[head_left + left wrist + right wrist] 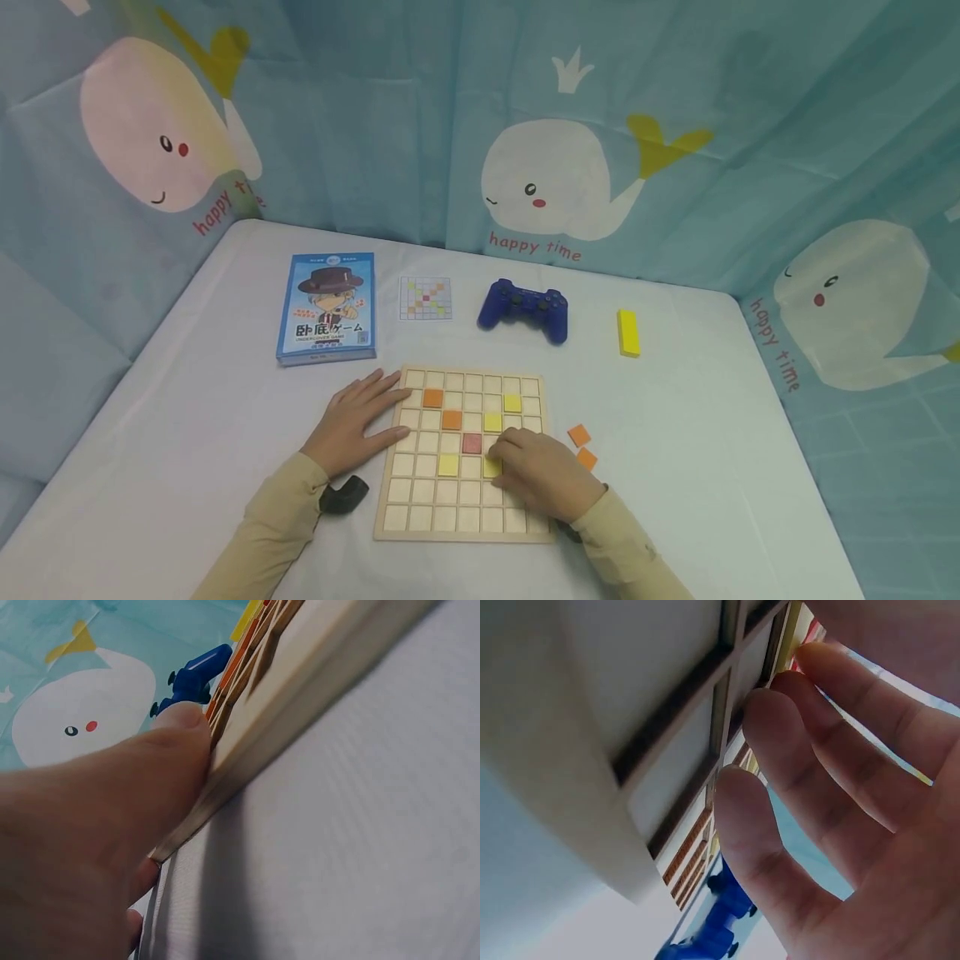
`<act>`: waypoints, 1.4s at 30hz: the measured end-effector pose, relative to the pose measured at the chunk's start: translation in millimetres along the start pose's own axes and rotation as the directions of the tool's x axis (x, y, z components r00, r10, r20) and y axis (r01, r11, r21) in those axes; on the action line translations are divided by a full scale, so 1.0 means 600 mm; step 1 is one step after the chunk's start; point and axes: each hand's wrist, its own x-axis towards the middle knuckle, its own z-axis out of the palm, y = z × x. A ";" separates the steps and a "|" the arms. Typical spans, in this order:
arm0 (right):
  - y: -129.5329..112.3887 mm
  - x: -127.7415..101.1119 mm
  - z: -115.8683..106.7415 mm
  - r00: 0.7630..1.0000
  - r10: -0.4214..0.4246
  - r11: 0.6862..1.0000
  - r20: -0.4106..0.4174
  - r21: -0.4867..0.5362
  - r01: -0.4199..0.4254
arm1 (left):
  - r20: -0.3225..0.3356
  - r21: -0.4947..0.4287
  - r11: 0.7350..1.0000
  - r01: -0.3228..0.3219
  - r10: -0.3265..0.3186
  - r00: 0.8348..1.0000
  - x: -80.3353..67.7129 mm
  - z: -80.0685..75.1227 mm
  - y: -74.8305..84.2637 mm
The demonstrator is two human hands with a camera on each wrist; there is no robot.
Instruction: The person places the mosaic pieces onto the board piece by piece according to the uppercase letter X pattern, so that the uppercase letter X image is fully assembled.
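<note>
A wooden grid board [420,518] lies on the table with square tiles in its cells. Two orange tiles [432,398] and a red tile [472,443] run diagonally, with yellow tiles [448,465] around them. My left hand [351,425] rests at the board's left edge, thumb [180,735] and index finger on the frame. Over the board's right half, my right hand [543,471] pinches a yellow tile [492,468] between thumb and index finger, at a cell below and right of the red one. Its other fingers [772,735] reach close over the grid; the hand covers several cells.
Two loose orange tiles [579,435] lie right of the board. Behind it are a blue game box [327,304], a small pattern card [425,298], a blue game controller [523,308] and a yellow block [628,333]. A whale-print curtain [420,125] surrounds the white table [705,467].
</note>
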 end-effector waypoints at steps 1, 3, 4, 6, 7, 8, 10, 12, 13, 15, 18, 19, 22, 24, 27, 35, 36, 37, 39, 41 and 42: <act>0.001 -0.001 -0.001 1.000 0.001 1.000 -0.007 -0.001 -0.001 | -0.002 -0.004 1.000 -0.001 0.001 1.000 0.000 0.000 0.000; 0.006 -0.006 -0.005 1.000 0.009 1.000 -0.029 0.005 -0.009 | -0.005 -0.008 1.000 -0.005 0.005 1.000 0.001 0.000 0.000; 0.010 -0.011 -0.008 0.999 0.019 1.000 -0.050 0.008 -0.019 | -0.005 -0.009 1.000 -0.008 0.008 1.000 0.002 0.001 0.000; 0.021 -0.025 -0.018 0.993 0.056 0.998 -0.101 -0.002 -0.056 | -0.001 -0.010 1.000 -0.009 0.009 1.000 0.003 0.001 0.001; 0.027 -0.034 -0.024 0.988 0.085 0.996 -0.131 -0.006 -0.087 | 0.003 -0.009 1.000 -0.009 0.009 1.000 0.004 0.002 0.001; 0.034 -0.043 -0.031 0.981 0.116 0.993 -0.158 -0.005 -0.118 | 0.006 -0.007 1.000 -0.010 0.010 1.000 0.004 0.002 0.001; 0.048 -0.062 -0.041 0.962 0.179 0.983 -0.204 -0.012 -0.186 | 0.008 -0.005 1.000 -0.011 0.011 1.000 0.005 0.002 0.001; 0.062 -0.080 -0.047 0.944 0.244 0.967 -0.223 -0.016 -0.253 | 0.005 -0.005 1.000 -0.015 0.015 1.000 0.005 0.001 0.000; 0.068 -0.087 -0.048 0.936 0.273 0.959 -0.221 -0.014 -0.283 | 0.002 -0.006 1.000 -0.017 0.017 1.000 0.005 0.001 -0.001; 0.078 -0.100 -0.047 0.925 0.318 0.945 -0.209 -0.008 -0.327 | -0.005 -0.006 1.000 -0.023 0.023 1.000 0.005 0.000 -0.002; 0.088 -0.110 -0.042 0.913 0.362 0.929 -0.188 -0.001 -0.369 | -0.013 -0.011 1.000 -0.027 0.027 1.000 0.005 0.000 -0.004; 0.091 -0.112 -0.040 0.910 0.370 0.926 -0.186 0.000 -0.377 | -0.013 -0.010 1.000 -0.027 0.027 1.000 0.005 0.000 -0.004; 0.095 -0.112 -0.034 0.904 0.380 0.921 -0.194 -0.007 -0.388 | -0.014 -0.011 1.000 -0.026 0.026 1.000 0.004 0.000 -0.005; 0.097 -0.111 -0.029 0.903 0.379 0.921 -0.202 -0.015 -0.390 | -0.012 -0.010 1.000 -0.024 0.024 1.000 0.004 0.000 -0.005; 0.098 -0.110 -0.024 0.902 0.378 0.920 -0.209 -0.027 -0.391 | -0.010 -0.009 1.000 -0.023 0.023 1.000 0.004 -0.001 -0.005; 0.100 -0.109 -0.019 0.904 0.376 0.920 -0.203 -0.038 -0.391 | 0.001 -0.007 1.000 -0.012 0.012 1.000 0.004 -0.001 -0.003; 0.100 -0.109 -0.019 0.904 0.378 0.919 -0.201 -0.039 -0.393 | 0.001 -0.007 1.000 -0.011 0.011 1.000 0.003 -0.001 -0.002; 0.099 -0.109 -0.019 0.903 0.381 0.918 -0.198 -0.036 -0.396 | 0.001 -0.006 1.000 -0.010 0.010 1.000 0.003 -0.001 -0.002; 0.096 -0.108 -0.020 0.901 0.388 0.916 -0.193 -0.025 -0.400 | 0.001 -0.003 1.000 -0.011 0.011 1.000 0.003 0.000 -0.003; 0.090 -0.104 -0.022 0.904 0.381 0.921 -0.191 -0.007 -0.390 | -0.002 -0.002 1.000 -0.013 0.013 1.000 0.002 0.001 -0.004; 0.086 -0.100 -0.024 0.908 0.372 0.925 -0.193 0.003 -0.379 | -0.004 -0.002 1.000 -0.014 0.013 1.000 0.001 0.001 -0.004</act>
